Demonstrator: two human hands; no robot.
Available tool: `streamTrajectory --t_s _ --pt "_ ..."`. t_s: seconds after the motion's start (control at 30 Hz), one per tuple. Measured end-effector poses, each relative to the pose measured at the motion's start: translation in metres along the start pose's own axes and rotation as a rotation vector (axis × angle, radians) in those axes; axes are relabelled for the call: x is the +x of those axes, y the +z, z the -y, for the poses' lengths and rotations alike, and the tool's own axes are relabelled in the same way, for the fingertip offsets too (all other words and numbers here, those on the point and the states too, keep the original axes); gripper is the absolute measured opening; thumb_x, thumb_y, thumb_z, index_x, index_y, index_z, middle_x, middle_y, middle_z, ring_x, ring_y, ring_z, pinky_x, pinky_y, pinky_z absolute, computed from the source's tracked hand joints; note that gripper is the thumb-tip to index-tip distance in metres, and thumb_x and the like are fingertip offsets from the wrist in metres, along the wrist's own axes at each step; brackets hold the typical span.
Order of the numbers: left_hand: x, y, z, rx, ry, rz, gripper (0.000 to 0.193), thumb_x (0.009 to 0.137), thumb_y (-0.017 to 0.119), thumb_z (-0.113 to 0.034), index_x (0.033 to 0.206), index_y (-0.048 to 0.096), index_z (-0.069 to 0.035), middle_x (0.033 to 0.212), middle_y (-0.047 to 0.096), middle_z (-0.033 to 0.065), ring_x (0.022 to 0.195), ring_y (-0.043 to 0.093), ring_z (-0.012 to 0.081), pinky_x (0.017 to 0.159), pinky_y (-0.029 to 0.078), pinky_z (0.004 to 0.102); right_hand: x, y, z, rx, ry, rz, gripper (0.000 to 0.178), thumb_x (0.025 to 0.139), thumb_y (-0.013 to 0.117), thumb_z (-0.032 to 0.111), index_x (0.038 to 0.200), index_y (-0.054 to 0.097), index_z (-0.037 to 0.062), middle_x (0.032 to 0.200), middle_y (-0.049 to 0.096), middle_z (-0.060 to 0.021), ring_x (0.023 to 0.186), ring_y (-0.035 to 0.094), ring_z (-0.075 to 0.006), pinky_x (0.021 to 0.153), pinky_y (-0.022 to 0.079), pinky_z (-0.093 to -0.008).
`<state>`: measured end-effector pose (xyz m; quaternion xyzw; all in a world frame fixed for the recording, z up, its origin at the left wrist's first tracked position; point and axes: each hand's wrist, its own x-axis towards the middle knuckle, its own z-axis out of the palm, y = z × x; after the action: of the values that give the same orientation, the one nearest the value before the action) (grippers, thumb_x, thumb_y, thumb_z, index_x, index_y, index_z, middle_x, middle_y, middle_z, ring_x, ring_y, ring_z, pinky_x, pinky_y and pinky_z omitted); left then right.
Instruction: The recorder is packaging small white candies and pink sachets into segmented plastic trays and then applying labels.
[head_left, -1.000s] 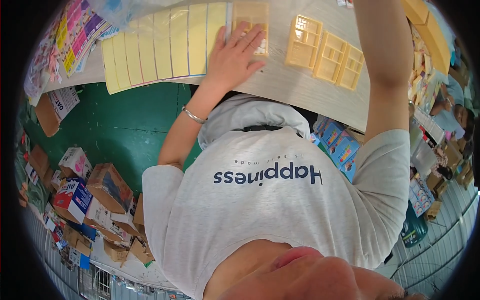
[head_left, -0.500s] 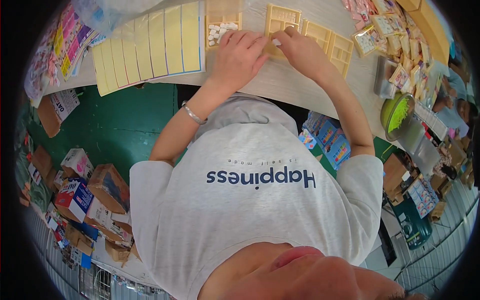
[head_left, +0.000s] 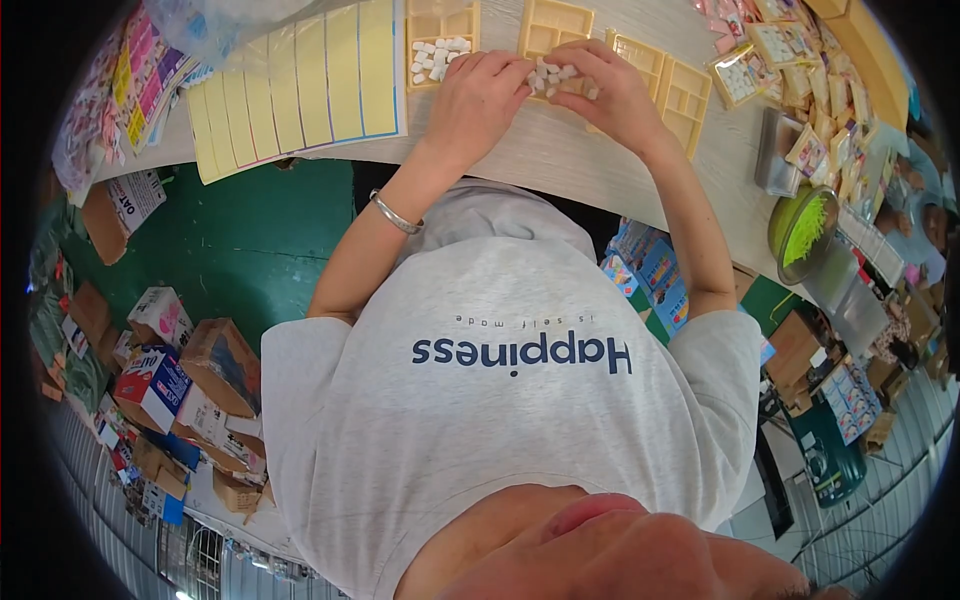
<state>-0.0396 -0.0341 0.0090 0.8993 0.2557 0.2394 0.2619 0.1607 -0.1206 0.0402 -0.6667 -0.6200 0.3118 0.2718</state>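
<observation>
At a pale table (head_left: 570, 145) above a green floor (head_left: 250, 250), my right hand (head_left: 615, 102) curves around small white pieces (head_left: 548, 76), my left hand (head_left: 473, 110) just beside them; whether either grips any (fingers mask the contact), I cannot tell. Beyond, my hands hide the near end of a cream tray (head_left: 556, 16).

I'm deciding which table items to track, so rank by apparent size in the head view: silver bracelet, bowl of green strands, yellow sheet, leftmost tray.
1. Yellow sheet
2. Leftmost tray and bowl: too alike to rank, and the tray runs to the picture's top edge
3. Silver bracelet
</observation>
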Motion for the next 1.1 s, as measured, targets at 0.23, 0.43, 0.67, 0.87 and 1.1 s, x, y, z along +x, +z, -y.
streamTrajectory --t_s 0.23,0.43,0.67,0.87,1.1 --pt "-0.007 0.001 -0.008 0.154 0.112 0.066 0.047 0.083 0.076 -0.026 0.126 0.065 -0.011 0.133 0.061 0.0036 0.125 0.054 0.0263 0.105 0.042 0.0456 -0.027 -0.003 -0.011 0.012 -0.123 -0.281 0.030 0.084 0.076 0.001 0.113 0.073 0.0080 0.111 0.072 -0.0077 0.099 0.067 -0.0264 0.088 0.055 -0.0351" --pt "-0.018 0.003 -0.018 0.344 0.083 0.297 0.086 0.083 0.069 -0.059 0.153 0.044 -0.015 0.161 0.037 -0.0014 0.150 0.026 0.0233 0.121 0.019 0.0553 -0.027 0.008 -0.008 -0.366 -0.166 -0.362 0.023 0.081 0.077 0.005 0.103 0.077 0.0114 0.095 0.072 -0.0038 0.088 0.065 -0.0258 0.078 0.052 -0.0362" --pt "-0.017 0.001 -0.024 0.182 0.092 0.306 0.092 0.085 0.066 -0.063 0.157 0.037 -0.014 0.165 0.030 0.0003 0.153 0.024 0.0263 0.123 0.016 0.0557 -0.038 -0.012 -0.006 -0.519 -0.002 -0.290 0.032 0.080 0.080 0.017 0.112 0.076 0.0159 0.100 0.070 -0.0006 0.095 0.063 -0.0232 0.085 0.049 -0.0403" --pt "-0.016 0.007 -0.020 0.277 0.118 0.377 0.092 0.086 0.065 -0.064 0.158 0.035 -0.014 0.165 0.032 -0.0001 0.152 0.026 0.0243 0.123 0.018 0.0543 -0.027 -0.006 -0.005 -0.772 -0.017 -0.113 0.029 0.080 0.078 0.022 0.108 0.075 0.0167 0.099 0.069 0.0023 0.096 0.061 -0.0200 0.086 0.047 -0.0392" --pt "-0.011 -0.014 -0.012 0.209 0.080 0.227 0.091 0.086 0.064 -0.065 0.151 0.044 -0.006 0.158 0.041 0.0085 0.149 0.033 0.0281 0.122 0.019 0.0534 -0.022 0.002 -0.020 -0.894 -0.062 -0.035 0.019 0.082 0.076 0.017 0.101 0.074 0.0129 0.091 0.070 -0.0018 0.089 0.067 -0.0225 0.079 0.052 -0.0390"
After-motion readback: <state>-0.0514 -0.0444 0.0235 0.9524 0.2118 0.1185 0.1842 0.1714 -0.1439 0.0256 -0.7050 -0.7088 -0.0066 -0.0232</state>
